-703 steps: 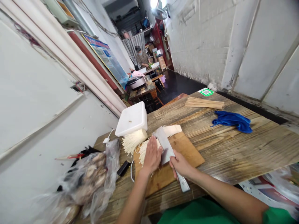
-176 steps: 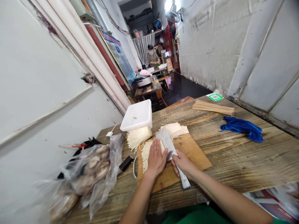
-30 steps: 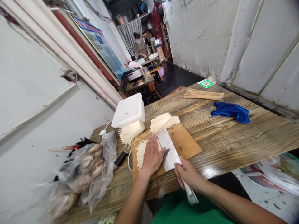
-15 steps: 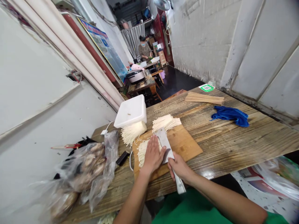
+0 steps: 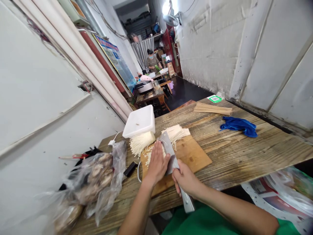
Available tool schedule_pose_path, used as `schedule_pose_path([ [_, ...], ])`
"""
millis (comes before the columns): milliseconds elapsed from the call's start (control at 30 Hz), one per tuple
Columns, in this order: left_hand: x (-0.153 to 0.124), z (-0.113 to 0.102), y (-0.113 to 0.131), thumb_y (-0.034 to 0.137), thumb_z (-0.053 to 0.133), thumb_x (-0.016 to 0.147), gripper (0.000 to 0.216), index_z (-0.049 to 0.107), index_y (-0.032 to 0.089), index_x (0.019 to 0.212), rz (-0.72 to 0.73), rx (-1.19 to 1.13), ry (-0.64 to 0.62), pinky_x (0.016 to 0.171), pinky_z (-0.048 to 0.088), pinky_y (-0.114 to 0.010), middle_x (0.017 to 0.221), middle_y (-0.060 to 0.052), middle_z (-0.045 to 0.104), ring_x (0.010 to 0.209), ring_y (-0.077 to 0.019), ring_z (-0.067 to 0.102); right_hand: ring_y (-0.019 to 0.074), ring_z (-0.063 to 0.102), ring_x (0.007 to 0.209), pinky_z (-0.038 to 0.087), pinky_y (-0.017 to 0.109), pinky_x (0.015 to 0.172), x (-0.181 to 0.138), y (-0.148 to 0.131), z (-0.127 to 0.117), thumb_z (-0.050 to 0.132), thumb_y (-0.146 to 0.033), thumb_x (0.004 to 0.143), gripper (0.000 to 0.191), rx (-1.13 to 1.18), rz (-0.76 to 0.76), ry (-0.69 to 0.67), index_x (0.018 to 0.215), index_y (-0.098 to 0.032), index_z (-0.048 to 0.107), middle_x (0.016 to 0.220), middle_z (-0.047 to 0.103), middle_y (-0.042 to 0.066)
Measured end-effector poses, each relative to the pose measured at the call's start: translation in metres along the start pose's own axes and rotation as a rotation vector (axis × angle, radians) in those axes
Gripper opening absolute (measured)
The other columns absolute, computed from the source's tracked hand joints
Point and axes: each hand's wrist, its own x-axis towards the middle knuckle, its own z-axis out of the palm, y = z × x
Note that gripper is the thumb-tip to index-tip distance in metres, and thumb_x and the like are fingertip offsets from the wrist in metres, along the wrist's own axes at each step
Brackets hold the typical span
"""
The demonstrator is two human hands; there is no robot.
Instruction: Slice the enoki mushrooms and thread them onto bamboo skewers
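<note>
My right hand (image 5: 184, 178) is wrapped round the handle of a cleaver (image 5: 170, 147), whose broad blade lies across the wooden cutting board (image 5: 193, 153). Flat with fingers stretched out, my left hand (image 5: 157, 161) presses on a bunch of enoki mushrooms (image 5: 148, 156) beside the blade and hides most of it. Cut enoki pieces (image 5: 174, 131) are piled at the board's far edge, right of the blade tip. Another whole enoki bunch (image 5: 141, 142) rests at the board's far left corner.
A white plastic box (image 5: 139, 121) stands behind the enoki. Left are a clear bag of brown mushrooms (image 5: 97, 178) and a black object (image 5: 130, 169). A blue cloth (image 5: 238, 126) and thin wooden sticks (image 5: 212, 109) lie right. A person (image 5: 153, 62) works at a far table.
The camera view has tilted up slightly, shifting the scene down. Both hands and the cleaver stay at the enoki, with the left hand now covering more of the bunch.
</note>
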Motion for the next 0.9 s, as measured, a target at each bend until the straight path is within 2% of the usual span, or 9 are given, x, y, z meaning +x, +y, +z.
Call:
schedule_pose_path([
  [167,0.011,-0.028,0.005,0.05,0.018,0.097,0.069,0.009,0.008,0.151,0.005,0.0,0.072,0.12,0.011,-0.049,0.159,-0.018,0.01,0.147,-0.0239,0.005,0.007,0.042,0.028,0.034,0.016,0.026,-0.001,-0.037,0.003,0.037,-0.018,0.083,0.007,-0.034,-0.038,-0.033,0.084,-0.023,0.032,0.05,0.043,-0.013],
  [300,0.028,-0.067,0.016,0.055,0.017,0.096,0.074,0.014,0.004,0.15,0.013,0.081,0.134,0.119,0.011,-0.048,0.158,-0.021,0.013,0.147,-0.0256,0.007,0.007,0.043,0.028,0.037,0.016,0.026,0.001,-0.069,0.005,0.036,-0.012,0.085,0.011,-0.002,-0.105,-0.064,0.082,-0.023,0.034,0.05,0.044,-0.013],
  [433,0.051,-0.111,0.028,0.06,0.017,0.094,0.081,0.018,0.0,0.148,0.058,0.191,0.232,0.118,0.012,-0.048,0.156,-0.023,0.017,0.146,-0.0272,0.011,0.0066,0.045,0.029,0.037,0.015,0.027,0.009,-0.101,0.004,0.037,-0.012,0.084,0.012,0.04,-0.219,-0.104,0.077,-0.022,0.036,0.051,0.045,-0.012],
  [533,0.077,-0.125,0.034,0.064,0.02,0.092,0.085,0.019,0.001,0.148,0.1,0.235,0.276,0.118,0.011,-0.048,0.156,-0.023,0.018,0.146,-0.0275,0.012,0.0051,0.044,0.031,0.038,0.013,0.03,0.023,-0.115,-0.006,0.039,-0.013,0.081,0.009,0.076,-0.299,-0.112,0.077,-0.021,0.037,0.051,0.046,-0.011],
  [633,0.11,-0.109,0.036,0.066,0.023,0.091,0.088,0.02,-0.003,0.147,0.091,0.245,0.213,0.118,0.01,-0.045,0.155,-0.024,0.019,0.146,-0.0294,0.013,0.005,0.043,0.032,0.038,0.014,0.031,0.046,-0.11,-0.026,0.043,-0.017,0.078,0.007,0.147,-0.28,-0.077,0.079,-0.021,0.038,0.053,0.049,-0.011],
  [767,0.148,-0.051,0.029,0.059,0.024,0.092,0.084,0.019,-0.004,0.147,0.045,0.199,-0.012,0.119,0.007,-0.042,0.156,-0.023,0.017,0.146,-0.0295,0.011,0.006,0.043,0.032,0.038,0.015,0.032,0.079,-0.08,-0.056,0.043,-0.018,0.076,0.006,0.184,-0.171,0.06,0.077,-0.021,0.038,0.05,0.048,-0.01],
  [800,0.154,-0.035,0.026,0.058,0.023,0.093,0.083,0.018,-0.003,0.148,0.024,0.173,-0.082,0.119,0.006,-0.041,0.157,-0.022,0.015,0.147,-0.0287,0.009,0.0062,0.043,0.032,0.038,0.016,0.032,0.085,-0.072,-0.062,0.042,-0.017,0.076,0.006,0.18,-0.145,0.095,0.076,-0.021,0.038,0.049,0.047,-0.01],
  [900,0.165,0.006,0.016,0.057,0.02,0.094,0.08,0.024,-0.003,0.146,0.013,0.142,-0.187,0.118,0.01,-0.042,0.156,-0.022,0.02,0.146,-0.0293,0.014,0.0069,0.042,0.031,0.038,0.017,0.032,0.1,-0.049,-0.075,0.039,-0.015,0.075,0.007,0.157,-0.081,0.157,0.073,-0.021,0.037,0.046,0.045,-0.01],
])
